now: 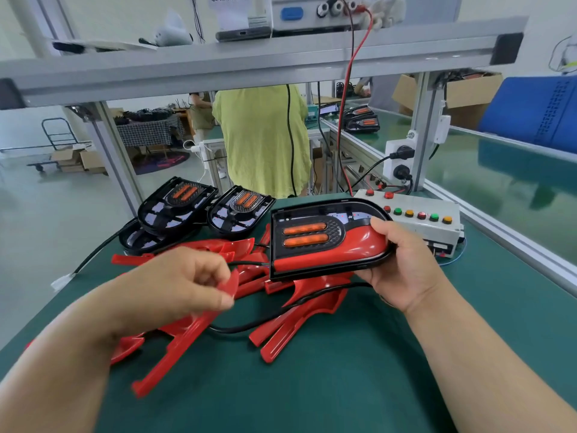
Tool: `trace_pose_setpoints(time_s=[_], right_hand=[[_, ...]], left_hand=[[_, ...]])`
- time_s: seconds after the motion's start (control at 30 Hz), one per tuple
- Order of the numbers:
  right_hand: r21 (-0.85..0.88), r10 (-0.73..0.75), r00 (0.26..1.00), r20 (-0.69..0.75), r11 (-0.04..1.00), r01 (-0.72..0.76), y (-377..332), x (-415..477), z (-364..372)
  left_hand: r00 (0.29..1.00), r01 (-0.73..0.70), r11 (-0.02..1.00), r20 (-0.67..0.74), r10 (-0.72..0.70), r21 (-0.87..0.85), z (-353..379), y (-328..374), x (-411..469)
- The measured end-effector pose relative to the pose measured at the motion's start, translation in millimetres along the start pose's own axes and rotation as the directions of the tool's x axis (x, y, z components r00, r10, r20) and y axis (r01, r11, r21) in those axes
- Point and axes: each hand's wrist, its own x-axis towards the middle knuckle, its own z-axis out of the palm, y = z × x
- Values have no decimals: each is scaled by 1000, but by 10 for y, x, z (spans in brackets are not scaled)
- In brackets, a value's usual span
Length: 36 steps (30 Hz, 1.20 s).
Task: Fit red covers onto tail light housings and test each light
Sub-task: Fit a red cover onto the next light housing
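Closest in, the left hand (175, 285) pinches the tip of a red cover (230, 281) between thumb and forefinger, its other fingers curled, just above the green bench (343, 395). Behind it, at the bench's far left edge, bare black housings (178, 204) lie stacked and side by side, orange lenses up. Loose red covers (312, 289) lie heaped in the middle, with a black cable (237, 331) across them. Right of the heap, a tail light housing (312, 235) with a red fitted cover (359, 242) is held above the pile. The right hand (402, 264) grips its rounded end, thumb on top and fingers beneath. Beyond sits a test box (415, 228) with coloured buttons.
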Motion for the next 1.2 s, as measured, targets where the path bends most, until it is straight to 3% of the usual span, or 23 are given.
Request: trace_pose_setpoints(time_s=[0.03, 0.1, 0.17, 0.27, 0.4, 0.53, 0.67, 0.73, 0.93, 1.03, 1.13, 1.2], right_hand=[[-7, 4, 1000, 1, 1000, -4, 4, -2, 8], [-13, 11, 1000, -2, 1000, -11, 15, -1, 18], [2, 5, 1000, -10, 1000, -5, 17, 1, 24], [77, -18, 998, -54, 997, 22, -2, 4, 19], [183, -18, 991, -134, 982, 42, -37, -1, -34], [186, -2, 987, -161, 982, 32, -31, -7, -37], [157, -1, 985, -174, 987, 28, -13, 0, -24], [154, 1, 983, -183, 988, 28, -9, 4, -26], [177, -12, 981, -193, 983, 47, -16, 1, -29], [180, -16, 985, -171, 983, 48, -6, -5, -21], [170, -10, 989, -150, 985, 36, 15, -4, -15], [165, 0, 991, -136, 986, 22, 21, -8, -7]], left_hand=[[992, -31, 1000, -121, 31, 4, 19, -18, 43], [941, -32, 984, -327, 90, 177, 161, -40, 178], [901, -8, 959, -414, 129, 282, 376, -25, 304], [892, -62, 960, -417, 176, 274, 632, -6, 460], [896, -163, 985, -410, 171, 55, 709, 3, 516], [871, -95, 991, -475, 126, 89, 502, -147, 442], [968, 83, 965, -249, -19, 249, 353, -329, 350], [985, 116, 947, -159, -70, 301, 380, -349, 361], [985, 4, 961, -165, 43, 276, 420, -297, 384], [992, -67, 988, -99, 81, 136, 500, -223, 405], [955, -86, 986, -271, 122, 143, 513, -208, 474], [865, -53, 979, -481, 144, 199, 371, -273, 492]])
